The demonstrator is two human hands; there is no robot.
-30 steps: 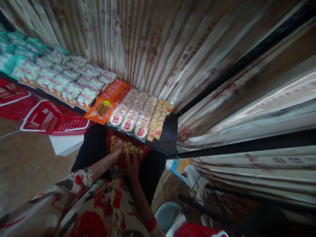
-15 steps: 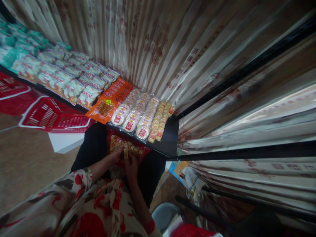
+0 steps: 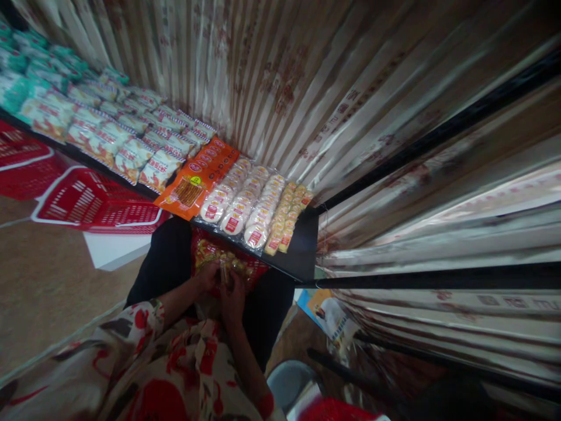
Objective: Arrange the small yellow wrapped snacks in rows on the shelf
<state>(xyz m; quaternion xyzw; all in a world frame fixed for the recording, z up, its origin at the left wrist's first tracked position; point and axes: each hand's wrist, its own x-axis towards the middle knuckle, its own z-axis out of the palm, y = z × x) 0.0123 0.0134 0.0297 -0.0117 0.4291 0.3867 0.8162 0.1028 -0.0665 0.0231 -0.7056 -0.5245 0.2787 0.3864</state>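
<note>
My right hand (image 3: 234, 297) pinches a small wrapped snack (image 3: 225, 273) upright above my lap. My left hand (image 3: 209, 275) is closed beside it, its fingertips meeting the packet's left side; blur hides the exact grip. Just beyond both hands, a red basket (image 3: 258, 271) sits between my knees, partly under the shelf edge. Inside it lie many small yellowish wrapped snacks (image 3: 214, 252).
Over the basket runs a black shelf (image 3: 302, 240) with rows of round wrapped crackers (image 3: 234, 217), small yellow packets (image 3: 280, 225), an orange snack bag (image 3: 188, 190) and white snack bags (image 3: 131, 158). Red baskets (image 3: 100, 202) stand left; a grey basin (image 3: 291, 383) is lower right.
The snack between my hands shows less yellow and looks paler now. Both hands stay almost in the same place; the view has shifted slightly.
</note>
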